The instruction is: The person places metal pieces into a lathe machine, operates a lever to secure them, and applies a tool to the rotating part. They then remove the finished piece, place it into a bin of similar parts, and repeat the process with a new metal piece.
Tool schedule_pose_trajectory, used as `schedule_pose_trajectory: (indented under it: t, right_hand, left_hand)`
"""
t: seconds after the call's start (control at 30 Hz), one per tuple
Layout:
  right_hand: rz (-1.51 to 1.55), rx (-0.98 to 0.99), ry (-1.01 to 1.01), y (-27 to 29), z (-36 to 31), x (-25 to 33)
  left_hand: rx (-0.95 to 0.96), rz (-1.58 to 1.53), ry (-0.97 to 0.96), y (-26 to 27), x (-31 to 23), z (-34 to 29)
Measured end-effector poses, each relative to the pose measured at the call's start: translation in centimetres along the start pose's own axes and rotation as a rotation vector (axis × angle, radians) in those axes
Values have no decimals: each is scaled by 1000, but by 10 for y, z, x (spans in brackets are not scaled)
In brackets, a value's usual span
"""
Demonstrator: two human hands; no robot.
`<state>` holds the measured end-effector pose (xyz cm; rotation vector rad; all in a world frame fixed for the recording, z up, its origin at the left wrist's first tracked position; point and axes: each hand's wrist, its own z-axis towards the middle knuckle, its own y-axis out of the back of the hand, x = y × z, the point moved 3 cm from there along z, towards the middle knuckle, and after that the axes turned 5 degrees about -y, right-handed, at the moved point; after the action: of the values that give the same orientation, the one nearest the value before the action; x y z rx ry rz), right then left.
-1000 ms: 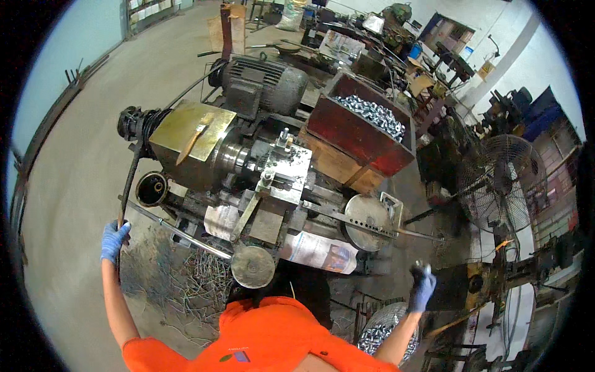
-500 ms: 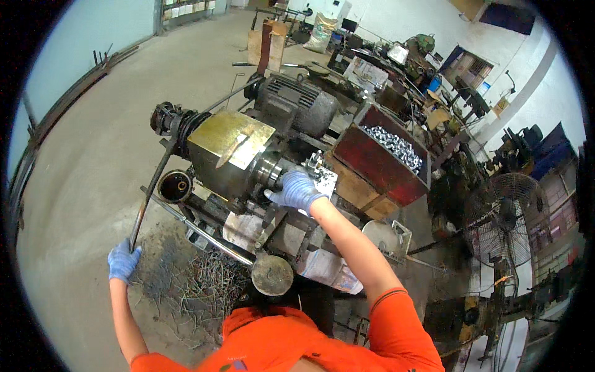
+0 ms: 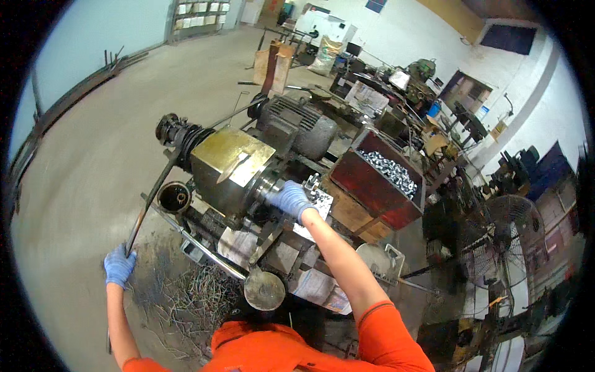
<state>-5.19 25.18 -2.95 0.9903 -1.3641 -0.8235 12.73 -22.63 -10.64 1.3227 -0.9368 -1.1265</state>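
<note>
My left hand [image 3: 119, 265], in a blue knitted glove, is wrapped round the lower end of a long dark lever [image 3: 146, 208]. That lever slopes up to the collar end of a greasy lathe-like machine with a brass-coloured top cover [image 3: 232, 154]. At the machine's shiny spindle nose [image 3: 268, 185] is my right hand [image 3: 290, 199], gloved alike. Motion smears its fingers, and whether anything is in them is hidden. Just beyond that hand a small metal fixture [image 3: 312, 182] stands beside a pale plate [image 3: 321, 203] with small dark bits on it.
A dark red bin [image 3: 372, 192] of small shiny metal parts [image 3: 390, 172] stands right of the machine, near an electric motor [image 3: 296, 124]. Closest to me are a round-ended bar [image 3: 264, 290] and tangled metal shavings [image 3: 198, 291]. A caged fan [image 3: 502, 232] is at right.
The view has tilted up a little. My right hand has shifted slightly at the spindle nose and is now blurred. My left hand keeps its hold on the lever.
</note>
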Motion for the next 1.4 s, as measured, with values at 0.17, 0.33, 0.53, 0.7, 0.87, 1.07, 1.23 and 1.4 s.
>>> schedule_pose_trajectory:
  t: [0.17, 0.33, 0.53, 0.7, 0.87, 1.07, 1.23, 1.4]
  right_hand:
    - [93, -54, -162, 28, -7, 1]
    - [282, -138, -180, 18, -7, -1]
    - [369, -109, -99, 16, -24, 9]
    - [499, -119, -178, -12, -1, -22]
    - [321, -209, -138, 4, -8, -11]
    - [220, -254, -111, 7, -14, -2]
    - [191, -509, 67, 22, -43, 5]
    - [410, -597, 194, 54, -155, -1]
  left_hand:
    - [34, 4, 23, 12, -12, -3]
    - [33, -7, 39, 8, -6, -4]
    - [-120, 224, -253, -2, 56, 67]
    - [-402, 503, -351, -18, 135, 159]
    - [-465, 350, 38, -27, 117, 152]
    - [-474, 189, 213, -8, 35, 65]
    - [-202, 31, 170, 3, 38, 59]
    - [-212, -111, -149, 71, -65, 60]
